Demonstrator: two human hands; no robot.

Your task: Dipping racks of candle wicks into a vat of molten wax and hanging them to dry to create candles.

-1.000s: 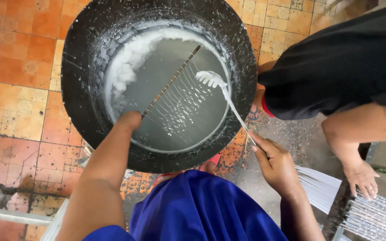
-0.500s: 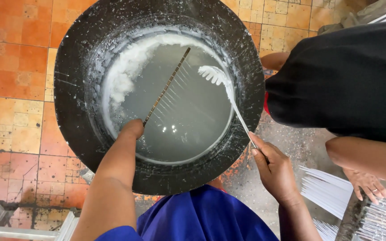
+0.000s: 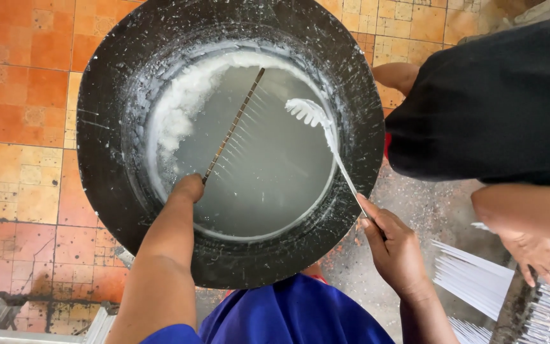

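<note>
Both forearms are bare – no watch, no rings on the left hand (image 3: 189, 188) or the right hand (image 3: 394, 247). A bright blue garment (image 3: 294, 315) covers the lap – smooth, plain cloth, softly folded.

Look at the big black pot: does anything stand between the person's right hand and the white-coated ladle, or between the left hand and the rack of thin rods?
Nothing visible does. The right hand already grips the ladle by its handle at the pot rim, and the left hand holds the end of the rack of thin rods over the pale liquid.
</note>
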